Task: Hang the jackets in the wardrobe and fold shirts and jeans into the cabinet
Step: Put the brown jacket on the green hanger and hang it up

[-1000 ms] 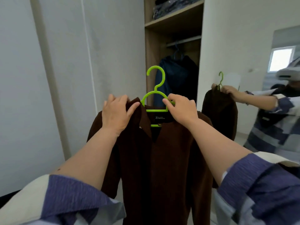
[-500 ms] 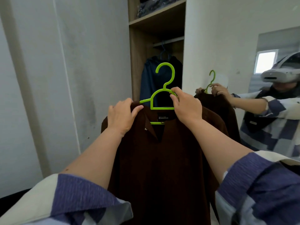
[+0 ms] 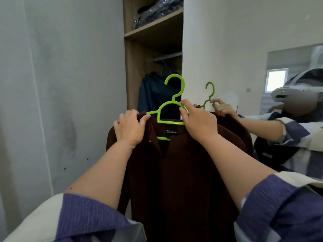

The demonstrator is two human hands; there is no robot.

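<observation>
- I hold the brown jacket (image 3: 174, 172) mid-frame: left hand (image 3: 130, 127) grips its shoulder, right hand (image 3: 199, 122) pinches the green hanger (image 3: 172, 109).
- The hook might miss the wardrobe rail (image 3: 167, 55), top middle, and the jacket could slide off.

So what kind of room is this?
Probably a bedroom or dressing corner: an open wooden wardrobe with a blue jacket hanging on its rail, folded clothes on the shelf above, and a wall mirror beside it.

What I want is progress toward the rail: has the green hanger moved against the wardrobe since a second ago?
Yes. The green hanger has shifted right across the wardrobe opening, from its left side to its right edge.
</observation>
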